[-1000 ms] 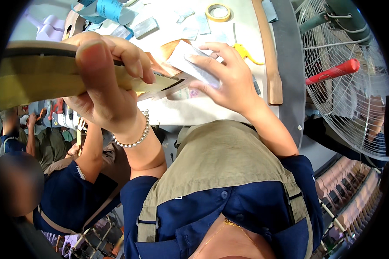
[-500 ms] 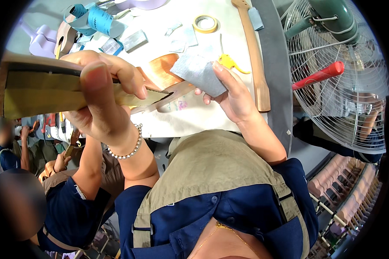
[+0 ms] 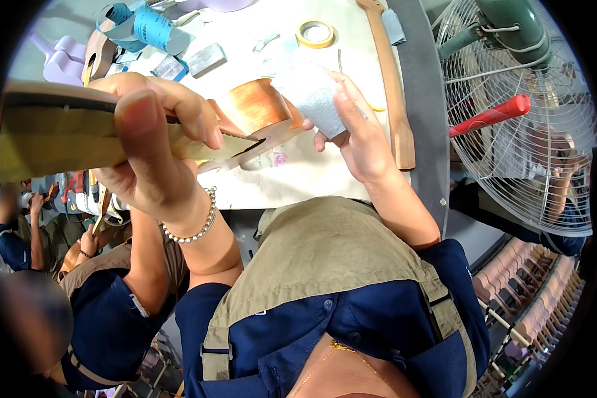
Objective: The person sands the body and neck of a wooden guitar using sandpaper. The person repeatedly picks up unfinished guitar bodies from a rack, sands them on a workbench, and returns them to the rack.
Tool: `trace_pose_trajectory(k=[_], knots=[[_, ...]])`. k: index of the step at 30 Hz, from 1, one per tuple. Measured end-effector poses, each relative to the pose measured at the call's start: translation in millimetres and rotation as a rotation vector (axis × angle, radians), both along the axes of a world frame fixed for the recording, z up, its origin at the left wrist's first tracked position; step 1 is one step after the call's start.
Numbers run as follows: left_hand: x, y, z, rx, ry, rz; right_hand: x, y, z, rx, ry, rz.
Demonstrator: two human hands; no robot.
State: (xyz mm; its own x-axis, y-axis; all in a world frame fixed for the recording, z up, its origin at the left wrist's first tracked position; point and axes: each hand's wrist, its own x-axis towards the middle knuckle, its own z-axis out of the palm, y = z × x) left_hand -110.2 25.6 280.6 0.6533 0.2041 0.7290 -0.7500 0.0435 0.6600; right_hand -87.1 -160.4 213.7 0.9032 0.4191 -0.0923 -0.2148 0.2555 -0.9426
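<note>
My left hand (image 3: 156, 132) is closed around the neck of a small wooden ukulele-like instrument (image 3: 252, 103), raised close in front of me. Yellow masking tape (image 3: 60, 139) covers the flat face of the neck, and the brown, shiny body points away over the table. In my right hand (image 3: 368, 149) a grey sheet of sandpaper (image 3: 312, 99) is pinched between thumb and fingers, to the right of the body. The sheet appears apart from the wood and catches bright light. Part of a yellow-handled tool (image 3: 377, 108) shows behind my right hand.
On the white-covered table lie a tape roll (image 3: 314, 34), a sanding block (image 3: 207, 60), blue sandpaper rolls (image 3: 156, 31) and a wooden neck (image 3: 393, 99) along the right edge. A caged fan (image 3: 517, 126) stands at right. Another person (image 3: 113, 318) works at my left.
My right hand has shifted slightly right with the sandpaper, uncovering more of the instrument's body and hiding most of the yellow-handled tool. The neck in my left hand has moved slightly left.
</note>
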Motion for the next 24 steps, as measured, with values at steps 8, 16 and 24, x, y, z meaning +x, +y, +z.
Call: trace_pose_trajectory(k=[8,16,24], knots=[[-6,1,3,0.12,0.037,0.065,-2,18,-17,-1.017,-1.431,-0.357],[-7,10,7,0.128,0.069,-0.002,-5,33,-8,-0.937,-1.437,-0.294],[5,8,7,0.025,0.107,0.006,-3,40,-1,-1.002,-1.478,-0.331]])
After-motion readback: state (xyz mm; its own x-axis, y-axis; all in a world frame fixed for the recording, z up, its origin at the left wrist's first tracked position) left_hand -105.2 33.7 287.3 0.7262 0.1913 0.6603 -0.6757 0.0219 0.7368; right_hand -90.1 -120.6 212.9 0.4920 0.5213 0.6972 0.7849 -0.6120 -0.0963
